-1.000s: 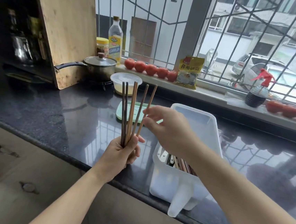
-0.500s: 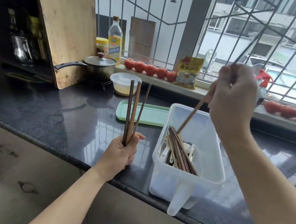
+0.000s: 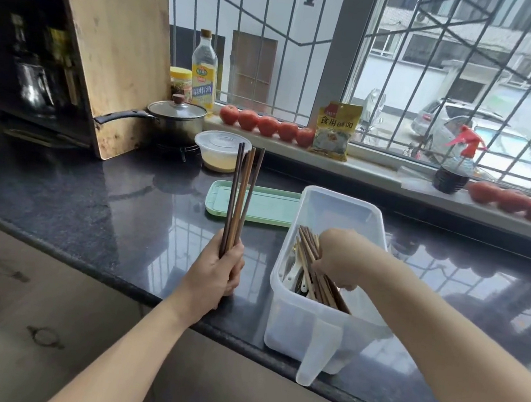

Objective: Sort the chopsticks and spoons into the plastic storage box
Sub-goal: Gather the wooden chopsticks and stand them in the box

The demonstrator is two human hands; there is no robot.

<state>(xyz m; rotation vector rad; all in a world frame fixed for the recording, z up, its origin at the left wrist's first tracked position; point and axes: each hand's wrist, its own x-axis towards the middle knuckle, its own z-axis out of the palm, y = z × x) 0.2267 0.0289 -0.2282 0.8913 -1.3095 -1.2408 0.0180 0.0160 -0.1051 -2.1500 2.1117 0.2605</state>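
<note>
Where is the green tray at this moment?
In the head view, the green tray lies flat on the dark counter, behind the chopsticks in the left hand, beside the plastic storage box.

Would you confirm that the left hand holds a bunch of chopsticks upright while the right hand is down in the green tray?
Not quite: the head view shows the right hand down in the box, on the chopsticks lying there, not in the green tray. The left hand does hold a bunch of chopsticks upright.

Wooden chopsticks [image 3: 311, 270] and pale spoons [image 3: 293, 273] lie slanted inside translucent box [image 3: 319, 332].
</note>
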